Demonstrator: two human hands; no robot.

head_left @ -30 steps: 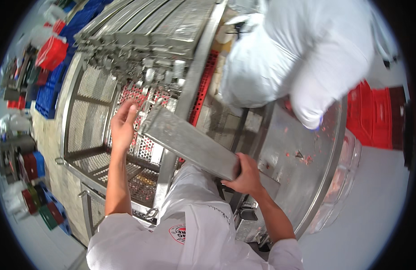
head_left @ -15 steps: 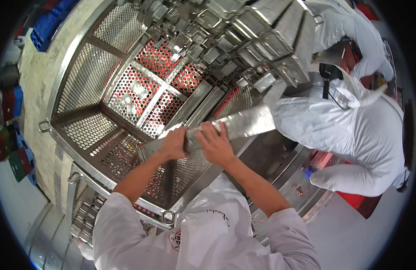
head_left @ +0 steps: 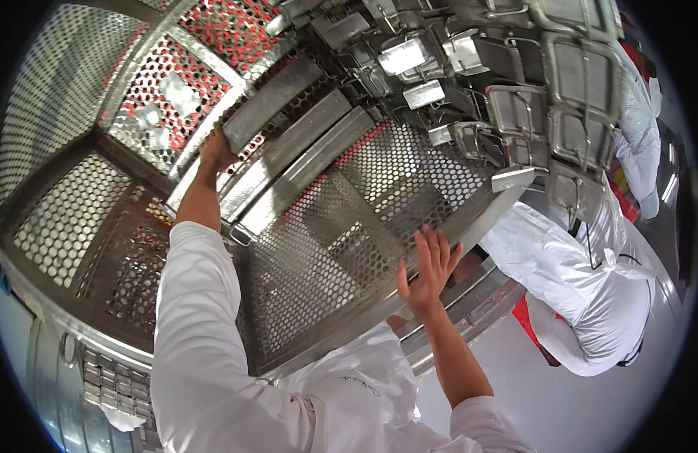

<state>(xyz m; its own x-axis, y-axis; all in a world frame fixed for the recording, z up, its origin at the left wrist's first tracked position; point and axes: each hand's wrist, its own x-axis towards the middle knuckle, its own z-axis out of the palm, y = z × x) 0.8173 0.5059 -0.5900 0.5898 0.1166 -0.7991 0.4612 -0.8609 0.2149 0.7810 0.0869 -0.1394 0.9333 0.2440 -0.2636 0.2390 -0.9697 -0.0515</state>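
So your left hand [head_left: 217, 153] is down inside the big metal cage [head_left: 485, 217], right up against the near end of a long metal box [head_left: 272, 102]. Your fingertips are hidden there, so I honestly can't tell if you're clamped on it or just touching. Your right hand [head_left: 426, 275] has nothing in it: fingers fanned wide apart, over the cage's rim on your side.

The box is slim, straight-edged, smooth grey metal with a dull shine. It's low in the cage, long axis slanting from your left hand away and to the right, far end pointing at the pile of metal molds [head_left: 515, 113] at the cage's far right. Two more long metal boxes [head_left: 296, 155] lie inside the cage next to it, pretty much parallel.

Cage walls are sheet metal punched full of holes, and red shows through the cage's perforated floor [head_left: 149, 113]. The molds in that pile have flat, rounded-corner ends and bent wire clips. A co-worker [head_left: 583, 291] in white is outside the cage, to its right.
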